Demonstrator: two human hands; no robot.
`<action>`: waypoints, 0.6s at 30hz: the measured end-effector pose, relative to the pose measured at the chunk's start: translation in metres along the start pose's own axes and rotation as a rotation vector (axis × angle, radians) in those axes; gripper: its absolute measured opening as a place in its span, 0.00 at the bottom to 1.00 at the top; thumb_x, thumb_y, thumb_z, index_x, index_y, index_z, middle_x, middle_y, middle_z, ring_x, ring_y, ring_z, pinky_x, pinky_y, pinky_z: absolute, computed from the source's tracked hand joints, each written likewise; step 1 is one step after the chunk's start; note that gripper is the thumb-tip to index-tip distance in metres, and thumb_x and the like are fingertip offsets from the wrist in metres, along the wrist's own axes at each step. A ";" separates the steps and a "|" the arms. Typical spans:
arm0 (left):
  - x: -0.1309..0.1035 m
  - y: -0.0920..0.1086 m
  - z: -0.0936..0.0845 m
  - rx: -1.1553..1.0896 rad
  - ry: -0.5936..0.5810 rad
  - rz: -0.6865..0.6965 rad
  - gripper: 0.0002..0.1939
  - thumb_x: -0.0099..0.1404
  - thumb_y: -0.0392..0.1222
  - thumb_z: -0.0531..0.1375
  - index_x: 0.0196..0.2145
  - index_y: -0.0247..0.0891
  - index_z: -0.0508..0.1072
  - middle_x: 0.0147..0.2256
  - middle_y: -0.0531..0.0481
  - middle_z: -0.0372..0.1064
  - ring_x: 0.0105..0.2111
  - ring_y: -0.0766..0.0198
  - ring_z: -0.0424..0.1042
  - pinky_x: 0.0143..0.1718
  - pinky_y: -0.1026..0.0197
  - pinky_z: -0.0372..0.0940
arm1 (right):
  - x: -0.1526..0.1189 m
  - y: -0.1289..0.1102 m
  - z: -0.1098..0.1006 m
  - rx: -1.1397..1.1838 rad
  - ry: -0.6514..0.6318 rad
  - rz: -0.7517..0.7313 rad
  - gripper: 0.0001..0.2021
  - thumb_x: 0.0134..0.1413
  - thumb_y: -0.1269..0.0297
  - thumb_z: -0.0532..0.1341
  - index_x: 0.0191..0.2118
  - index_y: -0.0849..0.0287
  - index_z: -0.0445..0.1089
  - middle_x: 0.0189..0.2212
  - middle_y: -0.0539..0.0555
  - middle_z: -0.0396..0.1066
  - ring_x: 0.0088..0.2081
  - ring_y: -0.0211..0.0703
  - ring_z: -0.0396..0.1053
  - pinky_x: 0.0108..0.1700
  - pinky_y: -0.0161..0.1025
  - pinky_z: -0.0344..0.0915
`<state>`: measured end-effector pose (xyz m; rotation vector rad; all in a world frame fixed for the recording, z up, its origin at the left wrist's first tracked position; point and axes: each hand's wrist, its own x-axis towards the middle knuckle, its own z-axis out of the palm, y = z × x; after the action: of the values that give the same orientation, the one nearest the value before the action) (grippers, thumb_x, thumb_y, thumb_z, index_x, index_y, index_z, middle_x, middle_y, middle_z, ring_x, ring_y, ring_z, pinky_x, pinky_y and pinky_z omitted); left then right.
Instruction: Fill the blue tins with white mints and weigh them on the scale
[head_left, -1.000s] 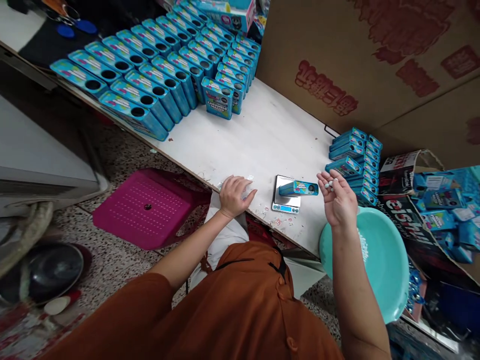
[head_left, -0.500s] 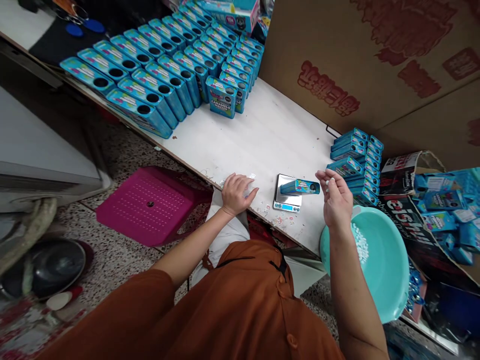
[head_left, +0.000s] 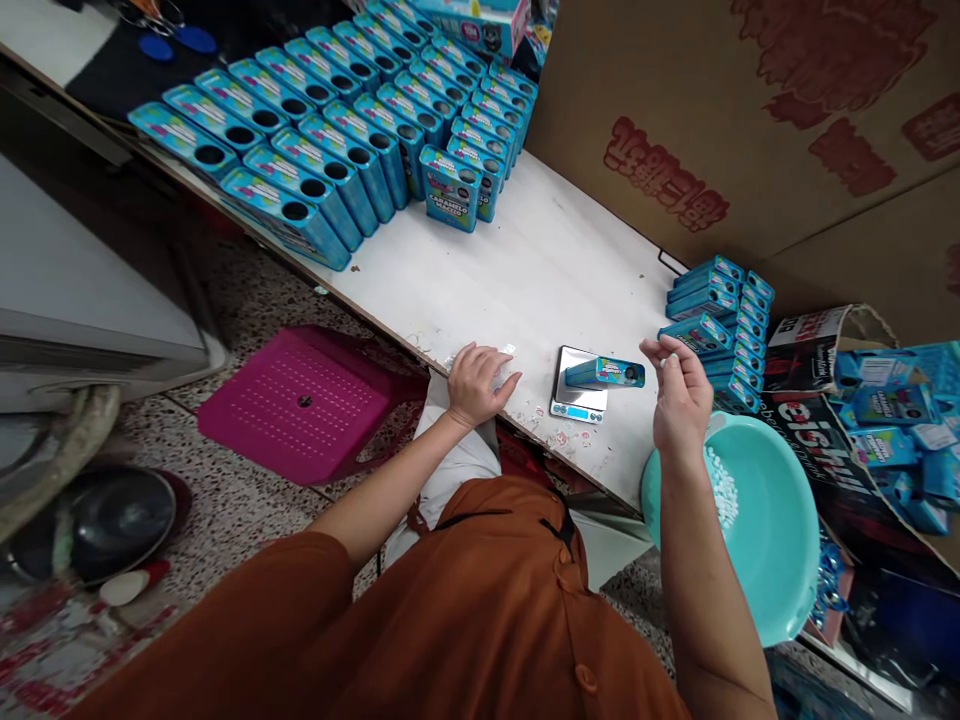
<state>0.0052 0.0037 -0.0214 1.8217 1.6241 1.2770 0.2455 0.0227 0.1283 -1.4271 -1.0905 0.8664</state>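
Note:
My left hand (head_left: 480,385) lies on the table's front edge, its fingers loosely stretched out and holding nothing. My right hand (head_left: 681,400) is raised to the right of a small digital scale (head_left: 576,411), with its fingertips closed around small white candies (head_left: 665,362); how many is hidden. On the scale's metal plate rests a blue candy box (head_left: 596,373), its end with the dark round hole toward my right hand. More white candies (head_left: 721,488) lie in the turquoise basin (head_left: 780,550) under my right forearm.
Rows of blue candy boxes (head_left: 322,165) stand at the table's far left. Several more boxes (head_left: 712,290) are stacked at the right. Beside the basin, an open carton (head_left: 806,425) holds blue boxes. A large cardboard box (head_left: 675,120) walls the back. A magenta stool (head_left: 300,405) stands at left.
The view has shifted slightly. My right fingertips have closed further around the candies beside the scale; my left hand and the box on the scale stay in place.

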 end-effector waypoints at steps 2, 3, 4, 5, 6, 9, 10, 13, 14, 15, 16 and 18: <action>0.000 0.000 0.000 -0.001 -0.012 -0.004 0.14 0.59 0.50 0.62 0.42 0.44 0.75 0.38 0.47 0.74 0.47 0.51 0.70 0.60 0.46 0.53 | -0.001 -0.004 -0.002 -0.008 0.001 -0.019 0.12 0.58 0.59 0.60 0.46 0.57 0.72 0.40 0.54 0.75 0.46 0.40 0.73 0.57 0.44 0.63; 0.000 0.000 0.000 0.010 -0.017 -0.002 0.15 0.59 0.50 0.62 0.42 0.44 0.75 0.39 0.47 0.74 0.47 0.51 0.70 0.60 0.46 0.53 | -0.001 -0.006 -0.003 -0.007 0.000 -0.027 0.12 0.59 0.59 0.60 0.46 0.56 0.72 0.40 0.53 0.75 0.45 0.40 0.73 0.56 0.44 0.63; 0.000 -0.001 0.000 0.025 -0.019 0.004 0.15 0.59 0.50 0.61 0.42 0.43 0.75 0.39 0.47 0.74 0.47 0.52 0.70 0.60 0.46 0.53 | -0.001 -0.008 -0.004 -0.006 -0.002 -0.032 0.12 0.59 0.59 0.59 0.46 0.56 0.72 0.39 0.53 0.75 0.43 0.39 0.73 0.55 0.43 0.64; 0.000 -0.001 0.000 0.042 -0.019 0.012 0.15 0.60 0.50 0.61 0.42 0.43 0.75 0.39 0.47 0.74 0.47 0.52 0.70 0.60 0.47 0.54 | -0.001 -0.010 -0.005 -0.005 -0.004 -0.032 0.12 0.59 0.60 0.59 0.46 0.56 0.72 0.37 0.52 0.74 0.41 0.38 0.73 0.53 0.42 0.66; 0.000 -0.001 0.000 0.058 -0.013 0.022 0.14 0.60 0.50 0.61 0.42 0.43 0.75 0.39 0.47 0.74 0.47 0.52 0.70 0.60 0.47 0.54 | -0.001 -0.012 -0.006 -0.004 -0.006 -0.029 0.12 0.58 0.60 0.60 0.46 0.55 0.73 0.36 0.51 0.73 0.37 0.36 0.72 0.50 0.40 0.67; 0.000 -0.001 0.000 0.097 0.014 0.063 0.14 0.60 0.50 0.61 0.42 0.43 0.74 0.38 0.47 0.74 0.46 0.53 0.71 0.58 0.48 0.56 | 0.000 -0.016 -0.010 -0.021 -0.009 -0.001 0.12 0.57 0.59 0.61 0.45 0.54 0.73 0.31 0.48 0.69 0.28 0.32 0.65 0.41 0.35 0.67; 0.000 0.000 0.000 0.111 0.023 0.081 0.14 0.60 0.49 0.61 0.42 0.43 0.74 0.38 0.47 0.74 0.46 0.53 0.71 0.58 0.48 0.56 | 0.001 -0.017 -0.011 -0.038 -0.012 0.011 0.12 0.57 0.58 0.61 0.45 0.54 0.73 0.29 0.48 0.67 0.27 0.31 0.62 0.39 0.34 0.66; 0.000 0.000 -0.001 0.150 0.037 0.122 0.14 0.62 0.49 0.60 0.43 0.41 0.74 0.38 0.47 0.74 0.45 0.55 0.71 0.57 0.49 0.58 | 0.003 -0.016 -0.014 -0.126 -0.051 0.027 0.14 0.57 0.55 0.60 0.45 0.55 0.72 0.26 0.46 0.62 0.26 0.33 0.59 0.33 0.34 0.63; 0.000 0.001 -0.001 0.161 0.040 0.128 0.13 0.62 0.49 0.60 0.42 0.41 0.73 0.38 0.47 0.75 0.45 0.55 0.71 0.57 0.49 0.58 | 0.003 -0.015 -0.015 -0.164 -0.080 0.026 0.14 0.57 0.54 0.60 0.45 0.55 0.72 0.25 0.46 0.61 0.27 0.33 0.59 0.33 0.34 0.62; 0.001 0.001 -0.001 0.171 0.039 0.131 0.13 0.62 0.49 0.59 0.42 0.41 0.73 0.38 0.47 0.75 0.45 0.55 0.71 0.57 0.49 0.58 | 0.003 -0.015 -0.015 -0.203 -0.110 0.020 0.15 0.57 0.54 0.60 0.46 0.56 0.72 0.24 0.46 0.60 0.27 0.34 0.59 0.33 0.34 0.61; 0.001 0.001 -0.001 0.180 0.037 0.131 0.13 0.63 0.49 0.59 0.42 0.41 0.73 0.38 0.47 0.75 0.45 0.55 0.71 0.57 0.49 0.58 | 0.003 -0.015 -0.016 -0.244 -0.140 0.013 0.15 0.58 0.54 0.59 0.46 0.56 0.72 0.24 0.46 0.59 0.27 0.34 0.59 0.33 0.35 0.61; 0.001 0.002 -0.001 0.193 0.024 0.123 0.13 0.63 0.49 0.59 0.42 0.41 0.73 0.38 0.47 0.75 0.45 0.55 0.71 0.57 0.49 0.58 | 0.002 -0.016 -0.016 -0.327 -0.180 -0.006 0.16 0.60 0.53 0.57 0.47 0.56 0.72 0.24 0.46 0.59 0.27 0.35 0.59 0.33 0.36 0.60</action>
<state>0.0058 0.0039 -0.0192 2.0568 1.7237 1.2331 0.2586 0.0191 0.1462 -1.6346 -1.4222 0.8524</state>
